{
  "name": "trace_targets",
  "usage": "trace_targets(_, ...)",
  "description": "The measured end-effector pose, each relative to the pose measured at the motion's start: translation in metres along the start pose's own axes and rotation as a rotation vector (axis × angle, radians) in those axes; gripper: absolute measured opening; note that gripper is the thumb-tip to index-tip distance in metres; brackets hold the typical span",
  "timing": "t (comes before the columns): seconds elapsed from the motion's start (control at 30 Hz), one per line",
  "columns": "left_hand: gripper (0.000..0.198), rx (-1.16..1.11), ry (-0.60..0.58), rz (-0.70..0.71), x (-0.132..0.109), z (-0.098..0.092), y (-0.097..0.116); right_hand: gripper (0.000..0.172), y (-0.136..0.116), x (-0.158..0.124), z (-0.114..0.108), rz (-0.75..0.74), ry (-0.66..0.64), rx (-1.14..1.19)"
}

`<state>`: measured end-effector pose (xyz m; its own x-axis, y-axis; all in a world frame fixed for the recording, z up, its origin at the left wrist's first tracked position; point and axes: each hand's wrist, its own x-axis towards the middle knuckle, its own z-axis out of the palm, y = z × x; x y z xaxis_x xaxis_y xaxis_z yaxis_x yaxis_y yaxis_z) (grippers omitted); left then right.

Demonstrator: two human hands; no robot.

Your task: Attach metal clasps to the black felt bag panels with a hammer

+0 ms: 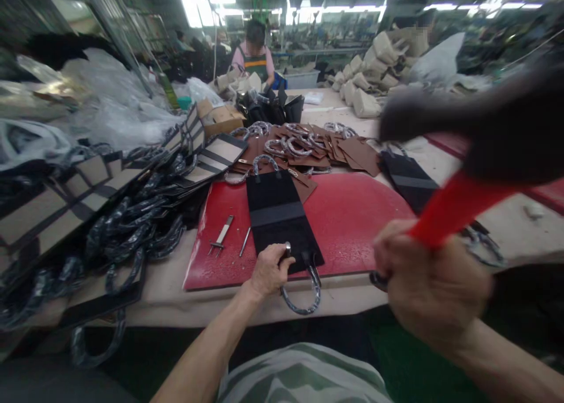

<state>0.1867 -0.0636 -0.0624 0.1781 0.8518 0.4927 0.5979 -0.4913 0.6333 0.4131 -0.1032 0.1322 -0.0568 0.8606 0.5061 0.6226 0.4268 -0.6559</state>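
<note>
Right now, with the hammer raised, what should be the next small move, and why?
Probably a controlled downward tap: the right hand holds the red-handled hammer raised, while the left hand pinches a small metal tool over the black bag panel. Its tip is hidden, so checking placement seems wise.

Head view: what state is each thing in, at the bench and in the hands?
Left hand: pinching the metal piece
Metal piece: held over the black panel
Right hand: closed on the hammer, blurred
Hammer: raised, blurred
Black panel: spread out on the red board
Near handle: plastic-wrapped, past the board's edge
Pronged tool: lying down
Brown panels: heaped
Red board: flat
</note>
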Motion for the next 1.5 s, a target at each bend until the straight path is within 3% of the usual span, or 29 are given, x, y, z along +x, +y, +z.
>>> trace_targets(0.03,0.008,0.002,0.002,0.002,0.0,0.0,-0.001,0.027,0.008,-0.009,0.007,-0.101,-0.122,-0.118)
trace_targets(0.07,0.009,0.007,-0.001,0.006,0.0,0.001,-0.001,0.027,0.018,-0.017,0.014,-0.1,-0.327,-0.253)
trace_targets(0.13,0.009,0.023,-0.007,0.01,-0.001,0.002,-0.002,0.024,0.036,-0.029,0.023,-0.047,-0.6,-0.437)
trace_targets(0.23,0.004,0.029,-0.01,-0.013,-0.001,0.001,-0.001,0.022,0.058,-0.029,0.025,0.081,-0.739,-0.461)
trace_targets(0.37,0.003,0.012,-0.001,-0.025,-0.002,-0.001,0.001,0.029,0.096,-0.019,0.033,0.262,-0.726,-0.281)
trace_targets(0.43,0.004,0.001,0.0,-0.03,-0.002,-0.003,0.001,0.026,0.117,-0.017,0.043,0.34,-0.692,-0.329)
trace_targets(0.53,0.007,-0.012,-0.017,-0.047,-0.002,-0.005,0.002,0.02,0.134,-0.016,0.058,0.226,-0.554,-0.551)
trace_targets(0.63,0.009,-0.019,-0.049,-0.067,-0.003,-0.008,0.003,0.03,0.131,-0.018,0.073,0.011,-0.412,-0.584)
trace_targets(0.77,0.01,-0.025,-0.059,-0.075,-0.005,-0.01,0.003,0.044,0.117,-0.033,0.101,-0.081,-0.454,-0.41)
trace_targets(0.97,0.01,-0.009,0.044,-0.012,-0.01,-0.009,0.003,0.053,0.113,-0.059,0.13,-0.001,-0.351,-0.381)
trace_targets(1.07,0.011,-0.024,0.076,-0.069,-0.01,-0.009,0.004,0.053,0.114,-0.061,0.13,0.016,-0.355,-0.375)
trace_targets(1.23,0.01,-0.018,0.076,0.022,-0.012,-0.01,0.006,0.053,0.114,-0.06,0.13,0.031,-0.356,-0.372)
trace_targets(1.37,0.011,-0.008,0.107,-0.057,-0.011,-0.011,0.008,0.052,0.114,-0.06,0.132,0.047,-0.358,-0.37)
trace_targets(1.5,0.012,-0.027,0.051,0.063,-0.013,-0.012,0.007,0.052,0.113,-0.059,0.134,0.065,-0.348,-0.368)
